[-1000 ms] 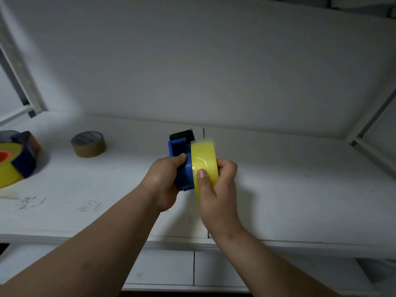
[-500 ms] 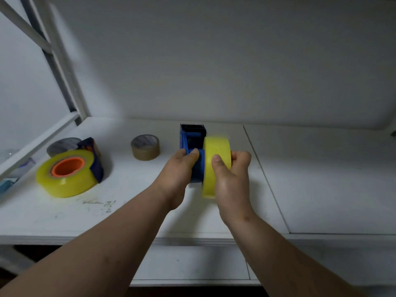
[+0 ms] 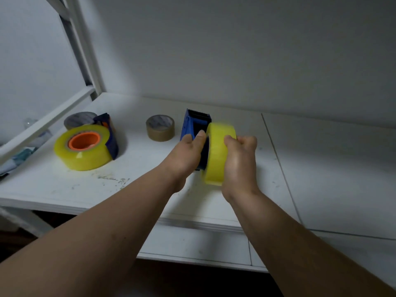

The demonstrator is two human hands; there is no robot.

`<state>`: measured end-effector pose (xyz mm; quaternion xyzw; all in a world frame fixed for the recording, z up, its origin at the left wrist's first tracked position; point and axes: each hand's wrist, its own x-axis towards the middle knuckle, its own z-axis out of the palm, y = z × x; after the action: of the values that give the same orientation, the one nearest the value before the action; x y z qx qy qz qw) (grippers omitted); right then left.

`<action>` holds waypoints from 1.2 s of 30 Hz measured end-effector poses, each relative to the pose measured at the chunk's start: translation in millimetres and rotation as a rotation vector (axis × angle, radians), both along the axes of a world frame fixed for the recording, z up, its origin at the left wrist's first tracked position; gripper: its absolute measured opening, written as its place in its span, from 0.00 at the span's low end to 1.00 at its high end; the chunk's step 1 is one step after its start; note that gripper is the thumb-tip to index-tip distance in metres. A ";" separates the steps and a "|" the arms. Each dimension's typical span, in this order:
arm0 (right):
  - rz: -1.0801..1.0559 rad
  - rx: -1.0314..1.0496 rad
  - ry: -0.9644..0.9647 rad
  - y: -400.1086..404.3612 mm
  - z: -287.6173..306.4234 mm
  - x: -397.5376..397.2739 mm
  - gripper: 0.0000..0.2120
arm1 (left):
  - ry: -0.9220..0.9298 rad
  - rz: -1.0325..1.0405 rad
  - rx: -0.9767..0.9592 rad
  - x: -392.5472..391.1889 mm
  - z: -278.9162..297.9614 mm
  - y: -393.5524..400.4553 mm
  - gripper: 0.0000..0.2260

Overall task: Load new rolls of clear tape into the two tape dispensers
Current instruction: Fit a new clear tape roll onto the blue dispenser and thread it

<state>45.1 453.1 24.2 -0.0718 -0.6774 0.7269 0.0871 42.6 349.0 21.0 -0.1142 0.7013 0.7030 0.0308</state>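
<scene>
The work surface is a white shelf (image 3: pixel 321 159) backed by a plain white wall, with a white frame post rising at the left rear corner. A seam line runs front to back across the shelf to the right of the hands. Near the middle of the shelf, the left hand (image 3: pixel 184 155) grips the blue tape dispenser (image 3: pixel 190 127), with the thumb laid over its top edge; the dispenser's serrated cutter end points away from the person. The right hand (image 3: pixel 240 159) is closed around a yellowish clear tape roll (image 3: pixel 216 151), held on edge and pressed against the right side of the dispenser. The roll touches the dispenser body; whether it is fully seated on the hub cannot be determined, since the hands cover the joint. The two hands are close together, one on each side of the roll and dispenser. At the left of the shelf, well apart from the hands, a second dispenser (image 3: pixel 110 133) lies on its side with a large clear tape roll on an orange core (image 3: pixel 83 146). Two brown cardboard tape cores stand on the shelf: one (image 3: pixel 160 127) just left of the held dispenser, the other (image 3: pixel 80 120) behind the second dispenser.
</scene>
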 end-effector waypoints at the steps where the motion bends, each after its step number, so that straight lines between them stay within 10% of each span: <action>1: 0.006 0.016 0.014 -1.0 0.3 0.0 0.09 | -0.004 0.020 0.037 0.1 -0.6 -1.9 0.23; 9: 0.065 0.350 0.334 -26.8 -15.0 15.4 0.17 | 0.014 0.043 0.195 -5.0 -6.4 -28.6 0.09; 18: 0.035 0.596 0.553 -99.3 -20.8 8.8 0.18 | 0.013 -0.053 0.301 -9.6 13.0 -104.1 0.10; 25: -0.091 0.311 0.404 -173.3 -20.2 19.2 0.13 | -0.029 -0.077 0.352 -4.4 7.6 -173.9 0.22; 36: 0.100 0.636 0.608 -215.4 -31.1 34.5 0.15 | -0.068 -0.107 0.397 2.4 2.3 -230.5 0.29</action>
<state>79.6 237.7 -6.9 0.2084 -0.8136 0.4739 0.2646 45.0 118.5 23.2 -0.0924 0.5524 0.8206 0.1136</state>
